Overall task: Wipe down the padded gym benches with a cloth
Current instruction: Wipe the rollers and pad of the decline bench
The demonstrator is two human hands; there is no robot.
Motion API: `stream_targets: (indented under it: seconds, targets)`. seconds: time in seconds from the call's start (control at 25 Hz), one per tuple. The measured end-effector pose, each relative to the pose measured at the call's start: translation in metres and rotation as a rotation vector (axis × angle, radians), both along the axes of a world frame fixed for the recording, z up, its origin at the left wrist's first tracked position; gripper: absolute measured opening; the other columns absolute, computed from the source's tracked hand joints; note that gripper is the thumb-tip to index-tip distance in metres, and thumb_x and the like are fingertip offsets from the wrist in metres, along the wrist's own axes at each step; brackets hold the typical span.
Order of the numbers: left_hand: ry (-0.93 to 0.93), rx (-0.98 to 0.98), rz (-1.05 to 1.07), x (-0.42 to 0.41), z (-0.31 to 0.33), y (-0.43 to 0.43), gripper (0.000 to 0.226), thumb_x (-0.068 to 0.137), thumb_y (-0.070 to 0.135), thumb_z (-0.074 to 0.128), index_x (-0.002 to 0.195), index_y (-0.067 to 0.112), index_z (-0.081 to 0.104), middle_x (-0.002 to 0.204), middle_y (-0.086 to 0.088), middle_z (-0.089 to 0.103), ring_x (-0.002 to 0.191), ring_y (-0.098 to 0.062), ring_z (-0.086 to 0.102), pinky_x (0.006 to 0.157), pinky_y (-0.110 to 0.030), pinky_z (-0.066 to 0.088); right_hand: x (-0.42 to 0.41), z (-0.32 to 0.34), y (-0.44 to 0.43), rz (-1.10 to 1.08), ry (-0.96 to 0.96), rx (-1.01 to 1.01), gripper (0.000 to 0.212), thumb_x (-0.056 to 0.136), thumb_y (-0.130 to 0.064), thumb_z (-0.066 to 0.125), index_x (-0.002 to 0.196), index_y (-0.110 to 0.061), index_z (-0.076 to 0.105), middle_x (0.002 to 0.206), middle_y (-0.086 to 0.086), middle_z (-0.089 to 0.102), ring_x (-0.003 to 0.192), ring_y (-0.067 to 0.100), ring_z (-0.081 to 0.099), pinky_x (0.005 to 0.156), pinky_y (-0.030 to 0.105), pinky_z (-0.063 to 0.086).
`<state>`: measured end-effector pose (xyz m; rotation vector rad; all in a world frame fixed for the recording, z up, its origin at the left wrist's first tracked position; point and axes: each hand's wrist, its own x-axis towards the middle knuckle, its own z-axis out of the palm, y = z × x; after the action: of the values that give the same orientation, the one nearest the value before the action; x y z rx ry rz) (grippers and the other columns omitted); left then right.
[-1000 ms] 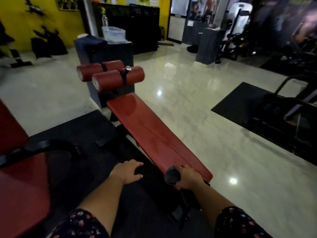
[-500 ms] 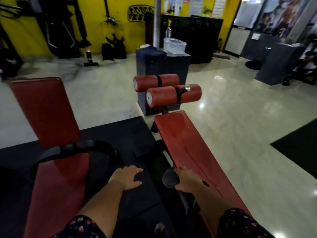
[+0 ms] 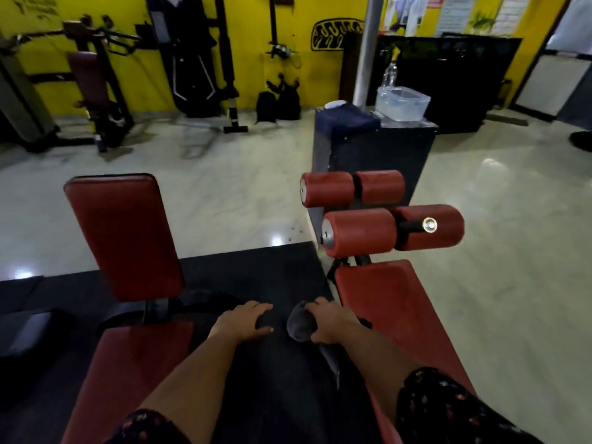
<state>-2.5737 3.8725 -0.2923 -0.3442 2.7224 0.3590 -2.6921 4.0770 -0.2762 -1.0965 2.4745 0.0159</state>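
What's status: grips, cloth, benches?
Right grip holds cloth. Left grip open, empty. Cloth between left bench and right bench, off both. Path clear.

- Worn on the head; looked forward and down, toward the yellow wall (image 3: 288, 75) far off.
- Sat nearest the left hand (image 3: 243, 322) and the right hand (image 3: 334, 325) gripping the cloth (image 3: 299, 328), low in frame.
- Stood between the seat bench (image 3: 121, 235) at left and the sloped bench (image 3: 400, 315) at right.
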Motion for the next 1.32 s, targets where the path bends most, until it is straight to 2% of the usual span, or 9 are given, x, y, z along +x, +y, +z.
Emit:
stream_targets:
  seconds: [0.16,0.32,0.56,0.76,0.84,0.96,1.08,1.2,1.32]
  targets:
    - [-0.047,-0.085,0.063,-0.013,-0.003,-0.049,0.065,0.095,0.051,0.053,0.152,0.039,0.025,0.157,0.007,0.027,0.137,-0.019,0.04,0.105,-0.041,0.042,-0.029,-0.009,-0.045,0.05,-0.042,0.012,0.067,0.082,-0.037,0.064,0.142,-0.021,0.04,0.136,0.006,0.041,0.123,0.034,0.044,0.097,0.045,0.044]
    - [0.005,-0.073,0.157,-0.054,-0.001,-0.107,0.065,0.095,0.054,0.051,0.152,0.041,0.024,0.157,0.008,0.027,0.137,-0.019,0.04,0.104,-0.042,0.043,-0.069,-0.016,-0.103,0.143,-0.001,-0.005,0.063,0.081,-0.037,0.062,0.138,-0.022,0.041,0.131,0.006,0.043,0.119,0.034,0.048,0.094,0.045,0.046]
    - [-0.046,-0.074,0.133,-0.127,-0.026,-0.196,0.066,0.094,0.055,0.051,0.153,0.04,0.024,0.157,0.008,0.028,0.139,-0.019,0.038,0.107,-0.042,0.04,-0.133,-0.025,-0.221,0.18,0.07,0.015,0.063,0.085,-0.037,0.062,0.14,-0.018,0.038,0.133,0.009,0.042,0.118,0.035,0.046,0.093,0.047,0.044]
    - [-0.041,-0.108,0.084,-0.201,-0.02,-0.303,0.066,0.095,0.055,0.05,0.153,0.039,0.024,0.158,0.009,0.025,0.14,-0.019,0.036,0.109,-0.041,0.036,-0.214,-0.018,-0.323,0.33,0.207,0.176,0.063,0.085,-0.034,0.064,0.141,-0.017,0.039,0.134,0.01,0.043,0.118,0.036,0.045,0.092,0.048,0.042]
    - [-0.025,-0.097,0.065,-0.23,-0.014,-0.351,0.066,0.095,0.055,0.05,0.154,0.038,0.023,0.159,0.009,0.024,0.141,-0.018,0.035,0.11,-0.04,0.036,-0.249,-0.017,-0.361,0.289,0.212,0.185,0.062,0.085,-0.032,0.064,0.141,-0.018,0.04,0.136,0.009,0.041,0.12,0.035,0.043,0.094,0.048,0.04]
    - [-0.011,-0.061,0.075,-0.281,0.0,-0.412,0.067,0.095,0.053,0.052,0.154,0.037,0.023,0.159,0.007,0.024,0.14,-0.019,0.035,0.109,-0.041,0.039,-0.284,-0.012,-0.408,0.143,0.165,0.076,0.063,0.086,-0.03,0.062,0.142,-0.021,0.037,0.14,0.007,0.039,0.122,0.034,0.041,0.097,0.047,0.039]
    - [0.031,0.004,0.1,-0.327,0.01,-0.436,0.066,0.096,0.052,0.052,0.153,0.038,0.023,0.16,0.006,0.022,0.141,-0.019,0.033,0.109,-0.04,0.039,-0.318,-0.003,-0.44,-0.032,0.116,-0.015,0.063,0.087,-0.029,0.06,0.143,-0.02,0.034,0.142,0.006,0.036,0.124,0.034,0.041,0.098,0.047,0.039]
    - [0.041,-0.021,0.061,-0.374,0.016,-0.461,0.066,0.096,0.053,0.051,0.154,0.038,0.022,0.16,0.005,0.023,0.14,-0.019,0.035,0.108,-0.04,0.04,-0.374,0.01,-0.472,-0.19,0.082,-0.111,0.066,0.086,-0.031,0.061,0.145,-0.022,0.033,0.141,0.006,0.035,0.123,0.034,0.041,0.097,0.044,0.039]
    - [0.021,-0.058,0.038,-0.415,0.014,-0.493,0.066,0.096,0.054,0.051,0.153,0.038,0.023,0.157,0.006,0.028,0.137,-0.019,0.039,0.104,-0.041,0.043,-0.433,0.009,-0.499,-0.25,0.073,-0.142,0.066,0.083,-0.028,0.063,0.143,-0.023,0.035,0.138,0.006,0.038,0.121,0.033,0.043,0.095,0.043,0.04]
